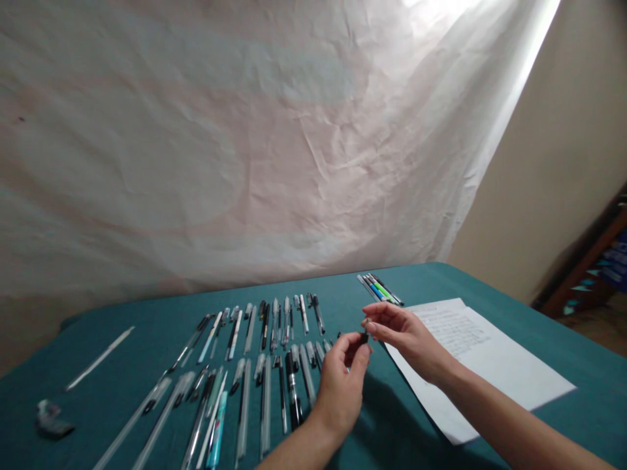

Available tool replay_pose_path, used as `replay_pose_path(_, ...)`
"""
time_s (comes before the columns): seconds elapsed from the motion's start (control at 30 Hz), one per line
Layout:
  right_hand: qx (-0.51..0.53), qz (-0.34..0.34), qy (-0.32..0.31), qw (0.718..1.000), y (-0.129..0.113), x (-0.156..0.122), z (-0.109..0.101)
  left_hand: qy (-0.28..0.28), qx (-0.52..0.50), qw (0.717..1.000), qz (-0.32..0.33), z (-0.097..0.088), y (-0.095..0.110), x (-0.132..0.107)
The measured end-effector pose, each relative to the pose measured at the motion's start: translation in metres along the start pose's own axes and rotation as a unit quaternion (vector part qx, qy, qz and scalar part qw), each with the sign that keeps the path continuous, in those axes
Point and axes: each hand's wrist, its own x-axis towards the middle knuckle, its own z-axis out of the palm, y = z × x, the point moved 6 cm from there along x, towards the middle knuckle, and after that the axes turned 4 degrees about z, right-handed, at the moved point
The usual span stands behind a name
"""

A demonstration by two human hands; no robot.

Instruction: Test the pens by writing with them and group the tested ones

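Observation:
Both my hands meet above a teal table [147,339]. My left hand [341,382] is curled, thumb and fingers pinched at a small dark piece [365,337]. My right hand [404,333] pinches the same small dark piece from the other side. I cannot make out what the piece is; it looks like a pen cap or tip. Just left of my hands lie two rows of several pens [264,339], clear and dark, side by side.
A white sheet of paper [490,365] with handwriting lies to the right under my right forearm. A few coloured pens [379,288] lie at the far edge. A long white stick [100,358] and a crumpled wrapper [51,419] sit at the left. A wrinkled white cloth hangs behind.

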Motion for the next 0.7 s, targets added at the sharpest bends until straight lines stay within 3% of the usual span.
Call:
replay_pose_path(0.3, -0.011, -0.005, -0.011, 1.0, 0.003, 0.0, 0.004, -0.007, 0.015, 1.0, 0.014, 0.001, 0.005, 0.0)
replay_pose_path(0.6, 0.018, 0.061, -0.071, 0.995, 0.011, -0.002, 0.01, -0.007, -0.015, 1.0, 0.017, 0.001, 0.008, 0.001)
replay_pose_path(0.7, 0.0, 0.039, -0.04, 0.998, 0.012, 0.0, 0.006, -0.004, -0.016, 1.0, 0.018, 0.001, 0.007, 0.0)
